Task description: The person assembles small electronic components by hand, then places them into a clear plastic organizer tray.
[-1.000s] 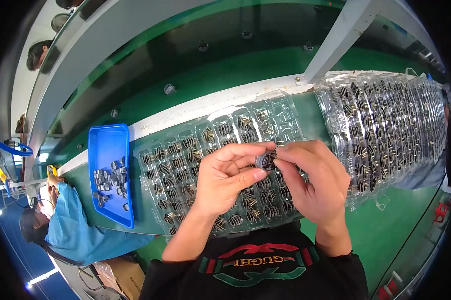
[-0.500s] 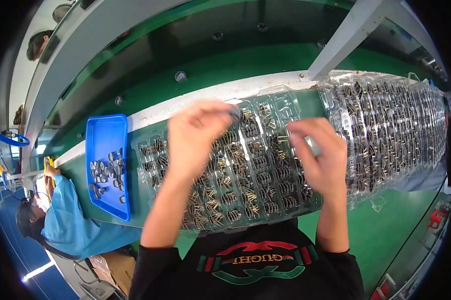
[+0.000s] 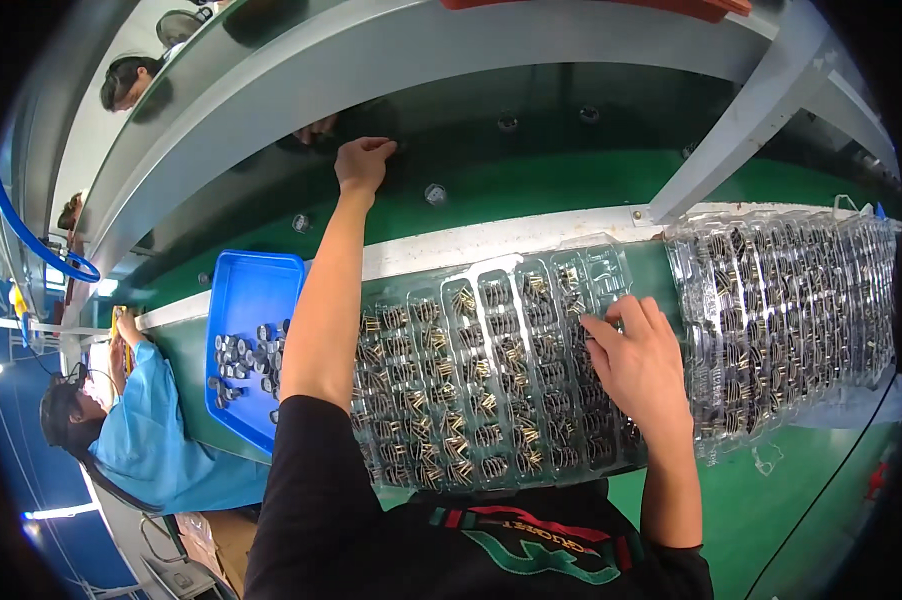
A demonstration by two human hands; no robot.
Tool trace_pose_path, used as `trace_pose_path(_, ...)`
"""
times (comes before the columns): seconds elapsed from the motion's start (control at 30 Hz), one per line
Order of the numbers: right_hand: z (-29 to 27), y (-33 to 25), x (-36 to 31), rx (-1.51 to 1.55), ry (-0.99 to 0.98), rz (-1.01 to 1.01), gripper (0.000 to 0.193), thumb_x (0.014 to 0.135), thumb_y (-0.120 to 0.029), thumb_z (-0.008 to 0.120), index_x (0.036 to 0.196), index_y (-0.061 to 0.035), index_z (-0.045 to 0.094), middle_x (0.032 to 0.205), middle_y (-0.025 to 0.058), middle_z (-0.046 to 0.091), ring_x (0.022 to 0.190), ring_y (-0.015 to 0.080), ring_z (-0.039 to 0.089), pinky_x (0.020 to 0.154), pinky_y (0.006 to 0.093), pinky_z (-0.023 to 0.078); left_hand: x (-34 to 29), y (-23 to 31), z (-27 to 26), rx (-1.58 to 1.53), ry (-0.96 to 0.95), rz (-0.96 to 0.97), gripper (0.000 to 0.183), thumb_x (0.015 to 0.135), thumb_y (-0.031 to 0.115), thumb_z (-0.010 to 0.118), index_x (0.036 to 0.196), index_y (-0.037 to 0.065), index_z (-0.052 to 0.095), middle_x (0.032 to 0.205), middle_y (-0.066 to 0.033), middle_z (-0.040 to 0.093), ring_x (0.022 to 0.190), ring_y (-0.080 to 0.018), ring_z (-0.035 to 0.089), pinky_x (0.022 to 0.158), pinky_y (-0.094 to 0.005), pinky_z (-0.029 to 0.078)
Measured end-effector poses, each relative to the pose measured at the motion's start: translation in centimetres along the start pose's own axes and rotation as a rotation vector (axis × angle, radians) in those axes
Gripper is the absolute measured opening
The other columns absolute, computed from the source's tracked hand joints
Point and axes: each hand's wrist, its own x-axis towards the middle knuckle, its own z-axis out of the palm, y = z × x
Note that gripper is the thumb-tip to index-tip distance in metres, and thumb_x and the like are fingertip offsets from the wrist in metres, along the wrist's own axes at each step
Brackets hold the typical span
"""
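Observation:
My left hand (image 3: 362, 165) is stretched far out over the green conveyor belt (image 3: 531, 185), its thumb and fingers pinched together. A small dark round part shows dimly at its fingertips. My right hand (image 3: 639, 362) is over the right side of a clear plastic tray (image 3: 603, 270), fingers curled and fingertips down at its pockets. What those fingers hold, if anything, is hidden. Rows of dark round parts with brass-coloured pins (image 3: 491, 435) fill most of the tray's pockets.
A blue bin (image 3: 256, 262) with loose round dark parts stands left of the tray. More filled clear trays (image 3: 781, 320) lie at the right. Several small parts (image 3: 435, 194) sit on the belt. A grey post (image 3: 736, 125) rises behind. A person in blue (image 3: 161, 440) sits at the left.
My left hand has moved from above the tray, forward and left, to the belt, with the small round part. My right hand stays at the tray's right side, fingers lower. The view has shifted.

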Motion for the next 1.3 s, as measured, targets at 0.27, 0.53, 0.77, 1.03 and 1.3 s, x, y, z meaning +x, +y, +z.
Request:
trace_pose_path(0.27,0.8,1.0,-1.6,0.158,0.074,0.068,0.019,0.071,-0.006,0.076,0.089,-0.0072,0.067,0.09,0.0076,0.055,0.082,0.028,0.054,0.072,0.0404,0.045,-10.6,4.7,0.0,0.34,-0.237,0.549,0.052,0.07,0.037,0.084,0.108,0.005,0.071,0.099,-0.0136,0.066,0.079,-0.0223,0.063,0.076,-0.0335,0.051)
trace_pose_path(0.53,1.5,0.5,-2.6,-0.051,0.154,0.031,0.011,0.074,-0.007,0.074,0.081,-0.0064,0.066,0.084,0.0054,0.056,0.077,0.026,0.056,0.068,0.0385,0.046,-14.9,7.4,0.4,0.0,-0.394,0.234,0.038,0.08,0.009,0.075,0.116,0.001,0.066,0.101,-0.0123,0.07,0.087,-0.0154,0.068,0.075,-0.0251,0.053)
trace_pose_path(0.77,0.9,0.4,-2.2,0.552,0.287,0.119,0.02,0.069,-0.001,0.081,0.083,-0.0049,0.069,0.086,0.0063,0.067,0.074,0.0239,0.065,0.061,0.0311,0.052,-25.7,10.7,-2.3,-0.72,-0.646,-0.045,0.043,0.079,-0.018,0.062,0.122,-0.008,0.061,0.111,-0.0095,0.059,0.099,-0.0238,0.067,0.087,-0.0306,0.055)
trace_pose_path(1.03,-0.9,-1.8,-1.1,0.689,0.311,0.028,0.02,0.071,0.0,0.08,0.087,-0.0038,0.07,0.085,0.0078,0.068,0.068,0.0213,0.064,0.056,0.0299,0.051,-29.6,11.3,-2.4,-0.734,-0.781,-0.055,0.047,0.081,-0.018,0.059,0.127,-0.005,0.06,0.123,-0.0108,0.058,0.087,-0.0079,0.059,0.074,-0.021,0.049)
trace_pose_path(1.3,-1.8,-2.7,-0.7,0.619,0.299,-0.034,0.021,0.072,0.003,0.078,0.09,-0.0028,0.07,0.081,0.0077,0.066,0.065,0.0205,0.063,0.054,0.0303,0.05,-30.9,11.6,-2.8,-0.913,-0.868,-0.171,0.04,0.085,-0.014,0.061,0.124,-0.004,0.06,0.122,-0.0109,0.057,0.095,-0.0117,0.062,0.08,-0.0224,0.052)
